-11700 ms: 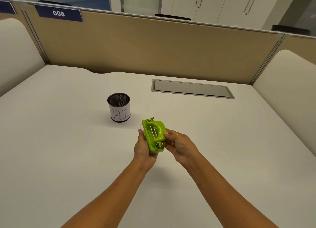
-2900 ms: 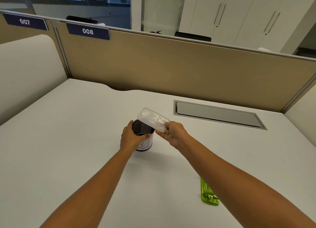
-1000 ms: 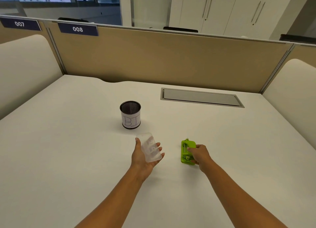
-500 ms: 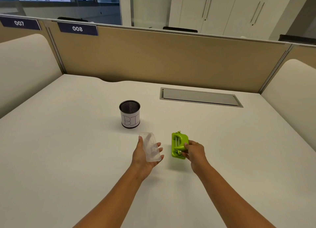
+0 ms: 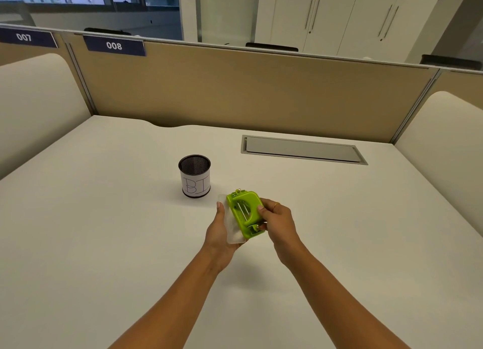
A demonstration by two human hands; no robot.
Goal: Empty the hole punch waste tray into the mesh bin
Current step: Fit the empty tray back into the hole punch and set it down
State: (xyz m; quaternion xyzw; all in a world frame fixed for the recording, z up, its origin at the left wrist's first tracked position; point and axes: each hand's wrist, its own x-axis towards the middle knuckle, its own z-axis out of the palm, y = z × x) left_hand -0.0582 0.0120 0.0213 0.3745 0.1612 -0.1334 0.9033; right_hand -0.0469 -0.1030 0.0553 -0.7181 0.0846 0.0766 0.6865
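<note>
The lime green hole punch [image 5: 244, 214] is held above the desk in my right hand [image 5: 277, 221], gripped along its right side. Under and left of it lies the clear plastic waste tray [image 5: 231, 227], cupped in my left hand [image 5: 219, 233]; the punch presses against the tray and covers most of it. The black mesh bin [image 5: 194, 175], with a white label reading "BI", stands upright on the desk just beyond and left of my hands, apart from them. What is inside the bin does not show.
White desk [image 5: 104, 218] with a grey cable hatch [image 5: 303, 149] at the back right. Tan partition [image 5: 248, 92] closes the far edge; cream side panels stand at left and right. Bare desk surface lies all around the bin.
My right hand lifted the green punch off the desk and carried it left onto the tray in my left hand. The bin has not moved.
</note>
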